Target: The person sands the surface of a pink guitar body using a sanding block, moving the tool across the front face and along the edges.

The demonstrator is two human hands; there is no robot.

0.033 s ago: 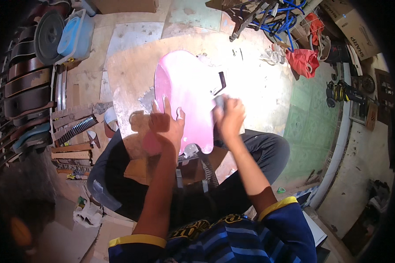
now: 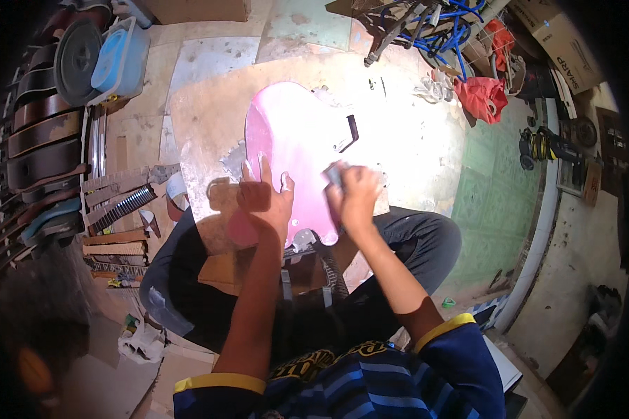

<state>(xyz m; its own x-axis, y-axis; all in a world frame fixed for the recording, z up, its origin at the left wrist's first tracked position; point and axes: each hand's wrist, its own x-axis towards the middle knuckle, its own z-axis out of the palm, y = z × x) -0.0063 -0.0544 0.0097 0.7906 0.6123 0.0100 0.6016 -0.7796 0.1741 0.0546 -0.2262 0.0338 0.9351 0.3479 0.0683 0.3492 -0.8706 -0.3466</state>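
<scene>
A pale wooden board (image 2: 206, 119) takes up the middle of the scene, and green floor tiles (image 2: 493, 188) run along its right side. At the far left stands a row of dark, curve-edged pieces (image 2: 45, 153). On the board, in front of the person, lies a pink guitar-shaped body (image 2: 297, 140), its rounded end far and its notched end near; strong light washes out its far right part. A clear bin (image 2: 138, 66) with a blue basin (image 2: 108, 61) in it sits far left, and a red bag (image 2: 483, 101) lies far right. The left hand (image 2: 267, 199) rests on the body's near left part, fingers spread apart and laid flat. The right hand (image 2: 358, 192), slightly blurred, is at the body's right edge with its fingers curled around a small grey block (image 2: 337, 172). A dark angled shape (image 2: 353, 131) shows beyond that hand; what it is I cannot tell.
</scene>
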